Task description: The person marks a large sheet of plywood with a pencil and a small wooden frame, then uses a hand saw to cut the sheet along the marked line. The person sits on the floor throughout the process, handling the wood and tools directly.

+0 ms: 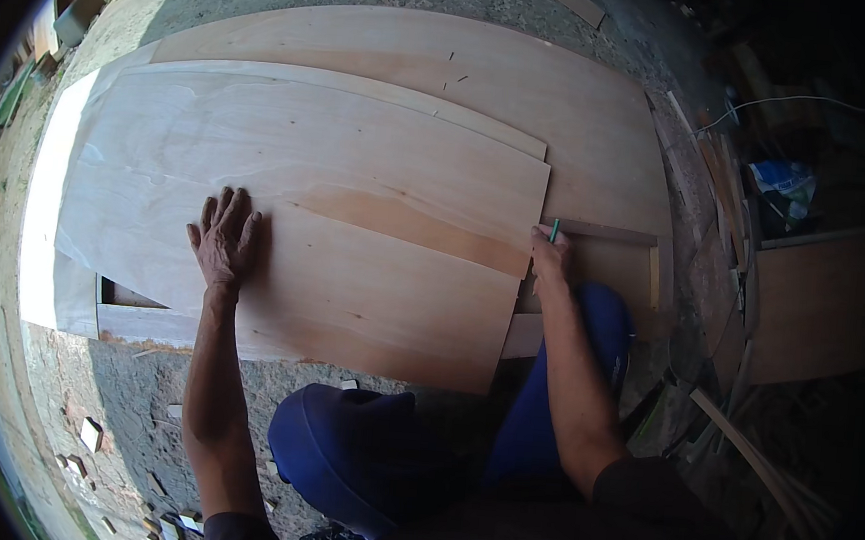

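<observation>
Pale plywood sheets (390,307) lie stacked in front of me, the upper ones with stepped edges. My left hand (221,240) rests flat on them at left of centre, fingers spread. My right hand (552,256) is at the sheets' right edge, closed round a green pencil-like stick (555,229) pointing up. A larger panel (603,131) lies beneath, reaching further back and right, with a wooden frame (653,275) partly showing beside my right hand. Dark openings show at the stack's lower left.
My blue-clad knees (335,444) are at the near edge. Small offcuts (91,434) litter the rough ground at lower left. At right are long wooden strips (765,464), a brown board (811,307), a blue-and-white bag (782,184) and a white cable (796,98).
</observation>
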A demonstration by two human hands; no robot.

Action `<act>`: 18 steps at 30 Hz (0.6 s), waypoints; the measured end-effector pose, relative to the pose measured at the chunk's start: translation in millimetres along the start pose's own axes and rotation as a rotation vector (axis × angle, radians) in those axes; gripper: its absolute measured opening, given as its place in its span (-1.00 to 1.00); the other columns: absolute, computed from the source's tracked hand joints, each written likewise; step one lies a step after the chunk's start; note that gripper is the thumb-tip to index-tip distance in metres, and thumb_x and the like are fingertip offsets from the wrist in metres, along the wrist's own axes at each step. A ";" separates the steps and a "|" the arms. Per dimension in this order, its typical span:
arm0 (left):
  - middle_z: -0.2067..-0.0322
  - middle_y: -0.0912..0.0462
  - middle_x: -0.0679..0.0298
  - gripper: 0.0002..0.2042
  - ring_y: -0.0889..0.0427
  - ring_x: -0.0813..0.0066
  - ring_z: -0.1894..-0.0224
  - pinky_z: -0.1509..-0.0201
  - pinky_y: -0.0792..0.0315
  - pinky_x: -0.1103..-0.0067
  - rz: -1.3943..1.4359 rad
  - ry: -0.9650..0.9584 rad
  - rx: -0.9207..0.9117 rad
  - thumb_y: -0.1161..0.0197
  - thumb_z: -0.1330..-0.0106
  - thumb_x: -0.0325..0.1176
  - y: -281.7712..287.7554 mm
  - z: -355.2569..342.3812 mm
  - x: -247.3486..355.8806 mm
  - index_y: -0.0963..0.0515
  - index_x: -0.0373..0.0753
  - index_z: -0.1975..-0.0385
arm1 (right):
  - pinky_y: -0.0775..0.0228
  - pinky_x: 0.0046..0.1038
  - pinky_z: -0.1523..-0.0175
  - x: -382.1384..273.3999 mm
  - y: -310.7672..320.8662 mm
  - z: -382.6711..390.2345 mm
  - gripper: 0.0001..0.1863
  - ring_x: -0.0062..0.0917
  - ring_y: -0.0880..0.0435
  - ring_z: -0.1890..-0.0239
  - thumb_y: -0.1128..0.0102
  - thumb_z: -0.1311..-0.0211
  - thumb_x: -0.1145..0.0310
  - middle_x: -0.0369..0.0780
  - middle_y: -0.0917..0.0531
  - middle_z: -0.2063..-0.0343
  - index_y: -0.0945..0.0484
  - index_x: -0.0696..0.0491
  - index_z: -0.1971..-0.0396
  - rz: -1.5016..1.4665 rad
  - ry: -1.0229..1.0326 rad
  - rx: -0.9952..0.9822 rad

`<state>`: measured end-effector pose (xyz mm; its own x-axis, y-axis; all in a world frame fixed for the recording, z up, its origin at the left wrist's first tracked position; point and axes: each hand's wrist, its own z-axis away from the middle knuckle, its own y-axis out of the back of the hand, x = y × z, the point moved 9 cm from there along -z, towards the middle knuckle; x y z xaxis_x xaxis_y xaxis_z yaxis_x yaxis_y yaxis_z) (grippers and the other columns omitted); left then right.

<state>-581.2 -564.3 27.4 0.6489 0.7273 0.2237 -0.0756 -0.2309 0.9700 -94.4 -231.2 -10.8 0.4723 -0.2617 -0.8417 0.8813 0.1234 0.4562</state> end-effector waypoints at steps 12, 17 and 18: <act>-0.51 -0.16 0.41 -0.38 -0.01 0.17 -0.56 -0.51 0.24 -0.13 -0.119 -0.008 -0.066 0.03 -0.45 0.21 0.6 -1.3 10.8 -0.23 0.19 -0.47 | -0.11 -0.63 0.60 14.9 0.7 26.6 -0.70 -0.76 -0.41 0.58 -0.41 -0.20 0.23 -0.41 -0.54 0.54 -0.64 0.07 0.15 -0.053 -0.186 -0.083; -0.51 -0.15 0.42 -0.38 0.00 0.18 -0.56 -0.53 0.25 -0.11 -0.117 0.003 -0.085 0.05 -0.45 0.22 -0.8 -2.0 11.8 -0.21 0.21 -0.48 | -0.13 -0.61 0.59 11.5 -1.1 21.3 -0.71 -0.75 -0.40 0.60 -0.42 -0.21 0.23 -0.40 -0.55 0.56 -0.69 0.07 0.16 -0.050 -0.170 -0.074; -0.51 -0.15 0.43 -0.38 0.00 0.19 -0.56 -0.53 0.26 -0.11 -0.129 0.005 -0.075 0.05 -0.45 0.23 0.0 -1.6 11.7 -0.21 0.21 -0.48 | -0.15 -0.59 0.59 10.7 -0.7 21.7 -0.72 -0.73 -0.42 0.59 -0.42 -0.21 0.23 -0.38 -0.56 0.55 -0.70 0.08 0.17 -0.038 -0.167 -0.072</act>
<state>-574.8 -554.7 30.1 0.6530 0.7511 0.0970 -0.0484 -0.0864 0.9951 -90.3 -254.9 -13.8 0.4347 -0.4221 -0.7955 0.9002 0.1767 0.3981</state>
